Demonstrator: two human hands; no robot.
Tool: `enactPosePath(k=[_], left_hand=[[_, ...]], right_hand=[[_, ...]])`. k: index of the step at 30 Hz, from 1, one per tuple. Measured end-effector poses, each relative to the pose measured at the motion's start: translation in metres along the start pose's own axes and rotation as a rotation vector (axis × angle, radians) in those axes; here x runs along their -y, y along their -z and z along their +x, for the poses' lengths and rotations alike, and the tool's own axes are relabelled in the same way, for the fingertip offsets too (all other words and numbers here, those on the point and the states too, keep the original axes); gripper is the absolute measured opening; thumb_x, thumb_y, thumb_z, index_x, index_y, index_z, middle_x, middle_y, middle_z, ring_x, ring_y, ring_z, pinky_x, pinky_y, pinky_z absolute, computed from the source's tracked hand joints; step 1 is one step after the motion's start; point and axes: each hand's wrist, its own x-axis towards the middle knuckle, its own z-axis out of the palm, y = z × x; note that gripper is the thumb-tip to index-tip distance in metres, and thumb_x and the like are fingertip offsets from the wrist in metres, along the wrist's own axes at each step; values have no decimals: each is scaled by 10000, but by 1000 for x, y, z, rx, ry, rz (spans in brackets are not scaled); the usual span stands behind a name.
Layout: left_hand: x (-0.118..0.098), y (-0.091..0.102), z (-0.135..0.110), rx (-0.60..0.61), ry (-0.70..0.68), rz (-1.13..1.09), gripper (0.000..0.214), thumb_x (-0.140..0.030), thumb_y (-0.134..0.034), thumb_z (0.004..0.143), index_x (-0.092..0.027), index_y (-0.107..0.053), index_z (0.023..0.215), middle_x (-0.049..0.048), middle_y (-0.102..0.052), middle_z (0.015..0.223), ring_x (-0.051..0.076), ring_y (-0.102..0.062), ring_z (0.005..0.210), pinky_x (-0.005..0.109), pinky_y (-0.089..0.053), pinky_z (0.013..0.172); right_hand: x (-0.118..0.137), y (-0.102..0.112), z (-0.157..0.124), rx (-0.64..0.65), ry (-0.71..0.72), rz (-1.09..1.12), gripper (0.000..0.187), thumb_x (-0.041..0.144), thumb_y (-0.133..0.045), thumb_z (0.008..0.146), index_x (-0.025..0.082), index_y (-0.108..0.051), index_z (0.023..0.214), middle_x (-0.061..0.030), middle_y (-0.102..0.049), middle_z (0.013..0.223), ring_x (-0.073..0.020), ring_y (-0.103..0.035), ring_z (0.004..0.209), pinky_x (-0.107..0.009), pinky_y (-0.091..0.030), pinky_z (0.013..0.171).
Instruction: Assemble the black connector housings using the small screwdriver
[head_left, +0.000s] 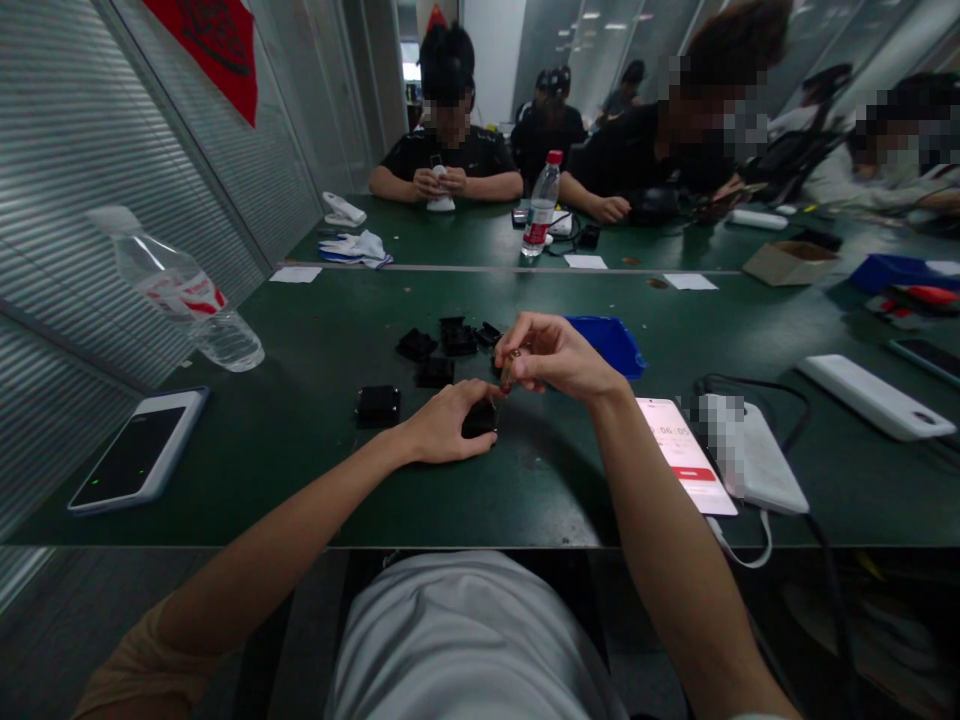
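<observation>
My left hand point(448, 424) rests on the green table point(300, 440), fingers curled around a small black part point(478, 419) that it presses down. My right hand point(559, 355) hovers just above it, pinching a thin screwdriver point(508, 372) with a brownish handle, tip pointing down at the black part. Several more small black parts point(439, 345) lie just beyond the hands, and one black square part point(377, 404) sits to the left.
A blue tray point(611, 342) lies behind my right hand. A phone point(686, 455) with a lit screen, a white power bank point(754, 455) and cables lie right. A tablet point(135, 450) and tilted water bottle point(180, 290) are left. Other people work across the table.
</observation>
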Motion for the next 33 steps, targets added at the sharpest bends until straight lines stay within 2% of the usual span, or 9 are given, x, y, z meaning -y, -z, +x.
enactPosePath(k=[12,21,27,30,33], left_hand=[[-2,1,0,-6,-12,6,478,-285,-703,825,-208,-543,1269,96,-649,1270,295,-624,1173,481,-482,1063],[-4,2,0,-3,12,-3,448,-308,-700,826,-212,-563,1242,95,-653,1273,299,-631,1179,473,-487,1065],[-3,1,0,-3,16,-2,446,-309,-700,827,-230,-557,1242,82,-647,1292,297,-624,1200,475,-483,1074],[-3,1,-1,-6,13,8,443,-309,-698,828,-227,-554,1240,81,-644,1293,293,-621,1199,472,-473,1083],[-2,0,0,-6,12,2,453,-307,-703,824,-218,-553,1243,87,-645,1277,291,-625,1181,471,-474,1080]], right_hand=[[-3,0,1,21,21,-3,313,254,-887,746,143,-614,852,-15,-711,790,-63,-595,527,-137,-354,391],[-3,-2,2,-23,49,5,414,246,-916,705,172,-518,788,53,-586,733,-50,-573,528,-138,-318,385],[-4,-2,2,-32,6,13,394,264,-917,703,174,-561,846,59,-580,724,-46,-547,515,-138,-296,373],[-7,1,1,-5,10,-8,335,280,-893,744,160,-608,870,51,-603,721,-28,-504,471,-141,-319,389],[-8,3,0,20,34,-5,307,342,-861,792,144,-645,885,44,-620,711,-21,-486,448,-154,-399,439]])
